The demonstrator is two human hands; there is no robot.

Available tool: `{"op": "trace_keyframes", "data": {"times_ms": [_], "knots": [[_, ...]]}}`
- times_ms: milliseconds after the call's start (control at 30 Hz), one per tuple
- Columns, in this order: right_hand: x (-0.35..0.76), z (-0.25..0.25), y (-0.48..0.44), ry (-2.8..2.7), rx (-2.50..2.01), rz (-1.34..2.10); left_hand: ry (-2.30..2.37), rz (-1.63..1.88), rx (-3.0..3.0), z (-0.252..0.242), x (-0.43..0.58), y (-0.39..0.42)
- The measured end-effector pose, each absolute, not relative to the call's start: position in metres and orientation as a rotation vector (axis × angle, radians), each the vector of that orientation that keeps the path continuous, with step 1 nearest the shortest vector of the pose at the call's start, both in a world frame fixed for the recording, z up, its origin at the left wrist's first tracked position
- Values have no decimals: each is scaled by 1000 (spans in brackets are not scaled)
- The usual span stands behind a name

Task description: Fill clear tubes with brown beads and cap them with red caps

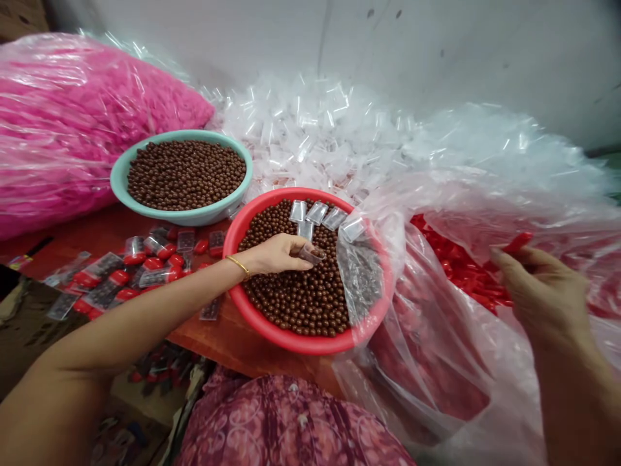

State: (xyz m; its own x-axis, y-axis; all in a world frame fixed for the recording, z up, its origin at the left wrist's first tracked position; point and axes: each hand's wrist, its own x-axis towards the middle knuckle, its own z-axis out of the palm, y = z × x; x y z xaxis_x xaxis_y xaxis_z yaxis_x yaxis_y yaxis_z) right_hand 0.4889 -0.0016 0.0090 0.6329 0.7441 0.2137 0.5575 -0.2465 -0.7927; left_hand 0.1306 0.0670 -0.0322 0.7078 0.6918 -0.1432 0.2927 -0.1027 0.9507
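Note:
My left hand (281, 254) is closed round a small clear plastic container (310, 254), low over the brown balls (305, 301) that fill a red basin (310, 346). Several more clear containers (317, 212) lie on the balls at the basin's far side. Off to the right, my right hand (546, 285) pinches a red plastic cap (517, 243). It is above a clear plastic bag (431, 323) holding a heap of red caps (456, 265). A fold of this bag lies over the basin's right side.
A pale green basin (182, 217) of brown balls stands behind on the left. Filled containers with red caps (116, 278) are piled on the red tabletop (237, 343). A bag of pink pieces (92, 116) and a heap of clear containers (310, 123) line the wall.

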Motion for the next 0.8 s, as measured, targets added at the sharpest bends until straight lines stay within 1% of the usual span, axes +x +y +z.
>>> {"op": "trace_keyframes", "data": {"times_ms": [67,133,200,300,400,533,667,733,800], "knots": [[464,28,-5,-842,-1741,537,746,444,1468,-29,132,62],[438,42,-6,-792,-1592,758,698,456,1291,-25,133,55],[414,47,-4,-810,-1517,881,671,491,1192,-22,136,48],[381,41,5,-891,-1397,1024,662,578,1190,-19,139,40],[351,23,17,-1016,-1207,1147,688,608,1344,-21,140,37],[320,-2,25,-1206,-1073,1049,678,675,1437,-23,139,38],[313,-13,19,-1460,-1150,912,672,742,1466,-22,135,40],[317,-12,16,-1629,-1174,794,694,732,1494,-22,135,40],[322,-10,13,-1818,-1152,588,715,698,1519,-22,134,40]]}}
